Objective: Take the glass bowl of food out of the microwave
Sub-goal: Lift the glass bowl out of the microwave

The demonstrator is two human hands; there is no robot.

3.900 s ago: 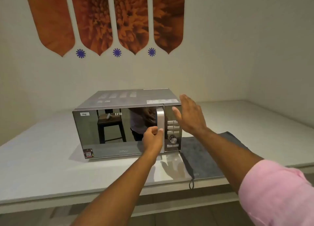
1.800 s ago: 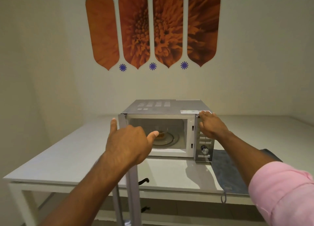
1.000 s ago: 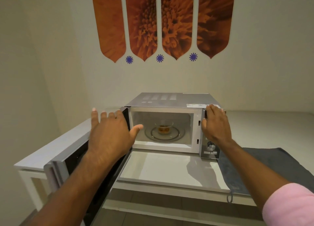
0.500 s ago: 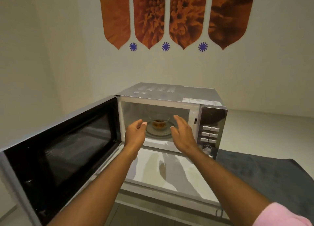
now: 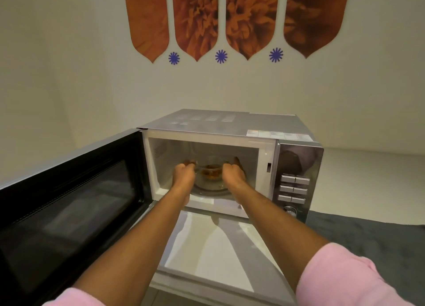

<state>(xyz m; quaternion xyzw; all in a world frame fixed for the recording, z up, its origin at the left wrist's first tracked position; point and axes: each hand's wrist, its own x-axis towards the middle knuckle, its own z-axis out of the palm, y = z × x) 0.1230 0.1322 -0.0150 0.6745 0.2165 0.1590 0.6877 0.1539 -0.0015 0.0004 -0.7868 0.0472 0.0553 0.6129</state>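
The glass bowl [image 5: 211, 172] sits between both hands' fingers [image 5: 189, 165] inside the microwave [image 5: 232, 126].

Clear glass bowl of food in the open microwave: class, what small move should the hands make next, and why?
Probably lift the clear glass bowl of brown food slightly off the glass turntable and draw it straight out: the left hand and right hand flank it, and the black-lined door stands wide open.

Cream walls [image 5: 69, 64] carry orange flower panels [image 5: 195, 18] above a white table [image 5: 368, 172] under soft light.
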